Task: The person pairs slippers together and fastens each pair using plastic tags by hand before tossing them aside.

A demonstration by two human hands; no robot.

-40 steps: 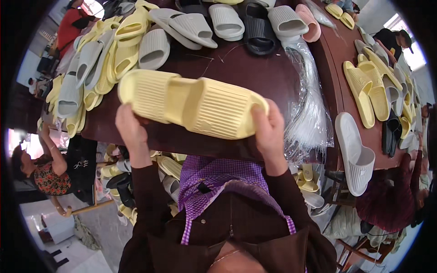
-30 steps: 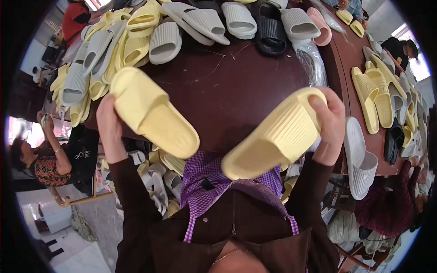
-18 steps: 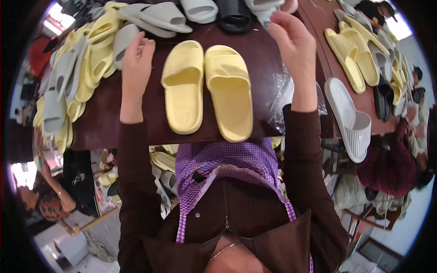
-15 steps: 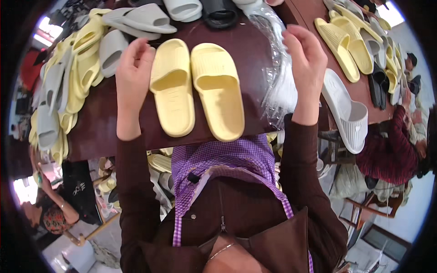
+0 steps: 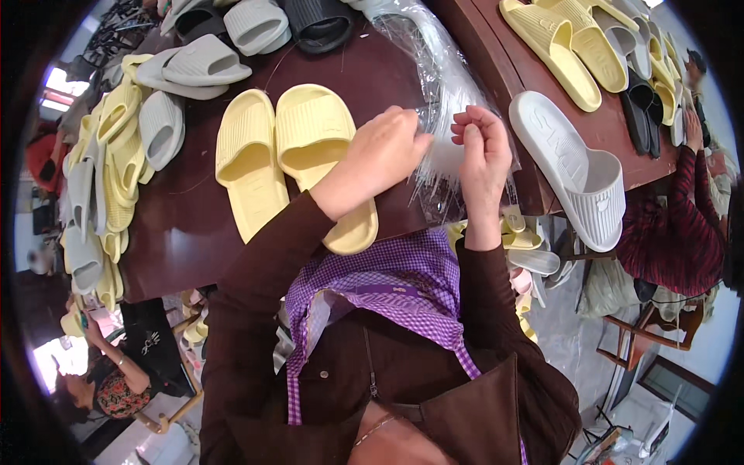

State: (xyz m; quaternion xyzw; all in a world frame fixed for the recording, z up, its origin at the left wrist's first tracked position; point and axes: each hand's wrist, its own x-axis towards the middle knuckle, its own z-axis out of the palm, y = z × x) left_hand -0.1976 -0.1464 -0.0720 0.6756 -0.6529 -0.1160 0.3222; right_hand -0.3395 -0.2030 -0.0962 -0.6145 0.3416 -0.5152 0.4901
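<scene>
A pair of yellow slide sandals, the left one (image 5: 251,159) and the right one (image 5: 316,128), lies side by side on the dark red table (image 5: 182,221). My left hand (image 5: 376,159) reaches across the right sandal, fingers curled in, its thumb by the edge of a clear plastic bag (image 5: 403,39). Thin clear-white strands (image 5: 457,85) fill the bag and fan toward the table's near edge. Over the strands, my right hand (image 5: 484,159) has bent fingers with the thumb pressed close. What either hand pinches, if anything, is too small to make out.
Grey slides (image 5: 205,62), a black slide (image 5: 319,23) and a heap of yellow and grey slides (image 5: 116,163) line the table's far and left sides. To the right, a grey slide (image 5: 577,167) lies near the edge of a second table (image 5: 496,62). Co-workers sit on both sides.
My left hand has left the yellow slides' left side and crossed right to the plastic bag. My right hand has come down over the strands. The view has shifted.
</scene>
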